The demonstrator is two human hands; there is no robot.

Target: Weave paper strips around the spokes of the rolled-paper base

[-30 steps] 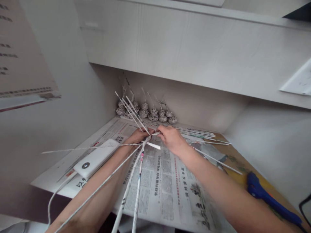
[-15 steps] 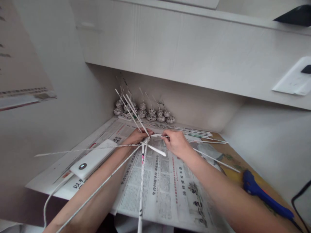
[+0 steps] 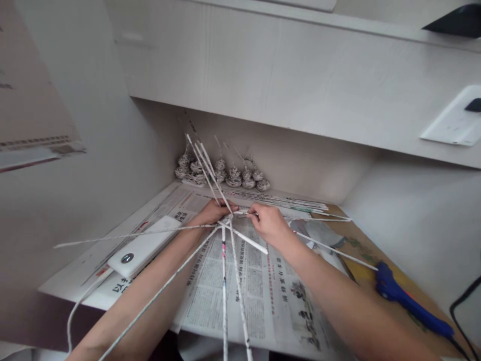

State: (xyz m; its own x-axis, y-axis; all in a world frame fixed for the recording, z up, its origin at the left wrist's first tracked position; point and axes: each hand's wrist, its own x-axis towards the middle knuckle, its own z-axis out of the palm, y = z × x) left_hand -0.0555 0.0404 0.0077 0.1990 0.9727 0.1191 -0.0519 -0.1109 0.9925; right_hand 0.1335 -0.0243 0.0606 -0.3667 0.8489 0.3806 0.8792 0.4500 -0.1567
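Rolled newspaper sticks (image 3: 224, 281) radiate from a small crossing in front of me, several toward my body, others out to the left and up toward the back. My left hand (image 3: 218, 210) is closed on this crossing, its fingertips partly hidden behind the sticks. Just to the right, my right hand (image 3: 268, 219) pinches one paper stick that runs from the crossing into its fingers. A short, thicker stick end (image 3: 253, 241) points down to the right, below that hand. Printed newspaper (image 3: 259, 291) lies spread under both hands.
Several woven gourd-shaped pieces (image 3: 234, 177) stand along the back wall, with loose paper sticks (image 3: 300, 203) lying before them. A white power bank (image 3: 145, 245) with a cable is at left. On cardboard (image 3: 361, 245) at right lies a blue glue gun (image 3: 409, 303).
The two sticks pointing toward me have spread apart, and the short stick end has swung right. The raised sticks at the back have shifted right. Both hands keep nearly the same place.
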